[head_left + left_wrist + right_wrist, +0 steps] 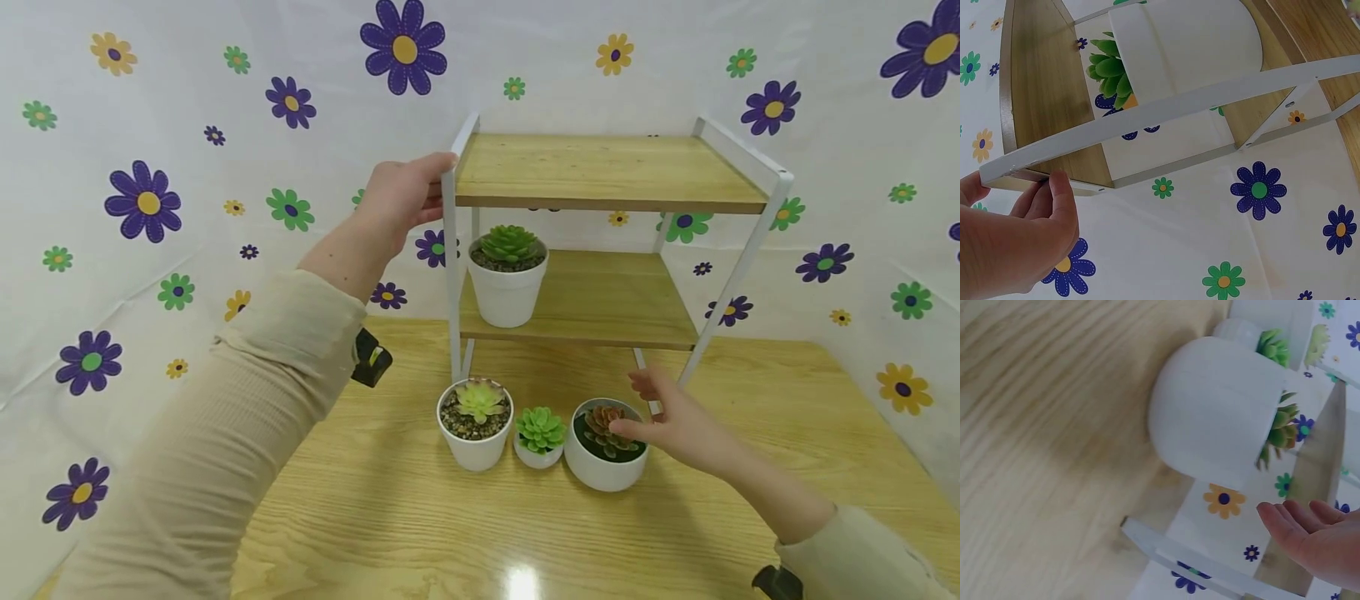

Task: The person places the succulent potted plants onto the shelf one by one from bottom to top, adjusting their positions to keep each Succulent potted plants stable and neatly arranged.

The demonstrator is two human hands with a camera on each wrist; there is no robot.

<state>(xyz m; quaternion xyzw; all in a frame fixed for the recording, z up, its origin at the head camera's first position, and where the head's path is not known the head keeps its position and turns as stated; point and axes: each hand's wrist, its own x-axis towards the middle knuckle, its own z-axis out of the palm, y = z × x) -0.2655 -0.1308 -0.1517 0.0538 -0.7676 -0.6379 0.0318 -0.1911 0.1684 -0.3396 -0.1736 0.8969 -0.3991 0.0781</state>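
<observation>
My left hand [401, 200] grips the upper left corner of a white-framed shelf [600, 171] with wooden boards. In the left wrist view, the fingers and thumb lie on either side of the white frame [1166, 112]. My right hand [678, 425] hovers with loose fingers beside a wide white pot [606, 473] holding a reddish succulent [600, 425]; the thumb overlaps the plant in the head view. In the right wrist view, this hand [1322, 547] looks apart from the pot. A small potted green succulent [540, 429] stands immediately left of that pot.
A pale-green succulent in a white pot [476, 450] stands further left on the wooden table [420, 533]. On the middle shelf board [615, 296] sits another white pot [507, 292] with a green succulent. Behind hangs a flower-patterned cloth [315, 50].
</observation>
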